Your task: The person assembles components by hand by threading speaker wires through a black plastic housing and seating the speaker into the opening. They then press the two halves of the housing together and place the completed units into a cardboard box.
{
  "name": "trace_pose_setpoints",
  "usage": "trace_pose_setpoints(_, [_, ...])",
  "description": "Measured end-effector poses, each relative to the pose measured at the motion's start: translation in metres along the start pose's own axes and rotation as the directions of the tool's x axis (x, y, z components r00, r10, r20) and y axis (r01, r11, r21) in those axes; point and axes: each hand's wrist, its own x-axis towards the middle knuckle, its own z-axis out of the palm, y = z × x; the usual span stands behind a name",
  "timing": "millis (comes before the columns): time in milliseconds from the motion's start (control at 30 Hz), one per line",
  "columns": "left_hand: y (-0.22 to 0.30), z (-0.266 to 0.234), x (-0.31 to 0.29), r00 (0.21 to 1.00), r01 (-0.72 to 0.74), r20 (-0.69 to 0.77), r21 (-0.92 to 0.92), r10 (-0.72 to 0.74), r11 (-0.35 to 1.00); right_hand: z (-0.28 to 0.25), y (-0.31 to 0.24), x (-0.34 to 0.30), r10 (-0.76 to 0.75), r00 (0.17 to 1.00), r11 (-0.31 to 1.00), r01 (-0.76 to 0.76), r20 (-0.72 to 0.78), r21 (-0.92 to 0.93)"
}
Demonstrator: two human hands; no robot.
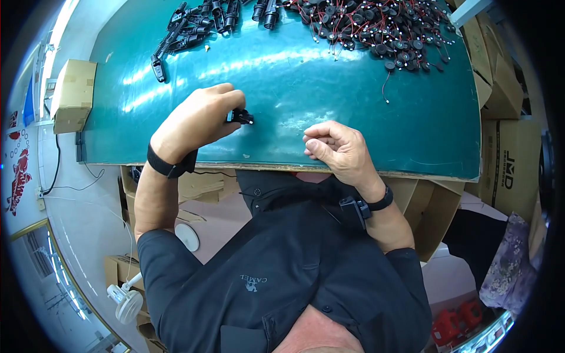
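Observation:
Over the near part of the green table (pixel 282 88), my left hand (pixel 203 117) is closed around a small black plastic part (pixel 241 116). A light-coloured tip shows at the part's right end, and my fingers cover the rest. My right hand (pixel 344 152) hovers by the near edge, apart from the left. Its fingers are curled in towards the thumb; anything between them is hidden or too small to name. Far left lies a group of black ribbed plastic parts (pixel 191 29). At the far right is a heap of black round discs with red wires (pixel 382 29) and small white connectors.
A cardboard box (pixel 75 94) stands beside the table's left edge, and more cartons (pixel 506 167) are at the right. One disc (pixel 390 66) with a trailing wire lies at the heap's near side. A white fan (pixel 126 303) is low on the left.

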Motion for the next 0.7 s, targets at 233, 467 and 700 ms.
trace_pose_setpoints(233, [0.004,-0.009,0.007,0.998,0.015,0.056,-0.023,-0.013,1.0,-0.005,-0.001,0.0,-0.016,0.998,0.995,0.022,0.063,-0.094])
trace_pose_setpoints(467, [0.006,-0.003,-0.005,0.999,0.024,0.036,-0.068,-0.022,0.997,-0.002,-0.001,-0.005,-0.021,0.999,0.995,0.026,0.048,-0.096])
trace_pose_setpoints(700, [0.002,0.003,-0.008,0.997,0.009,-0.071,-0.103,-0.017,0.995,-0.006,-0.003,-0.003,-0.052,0.998,0.988,0.057,0.043,-0.141])
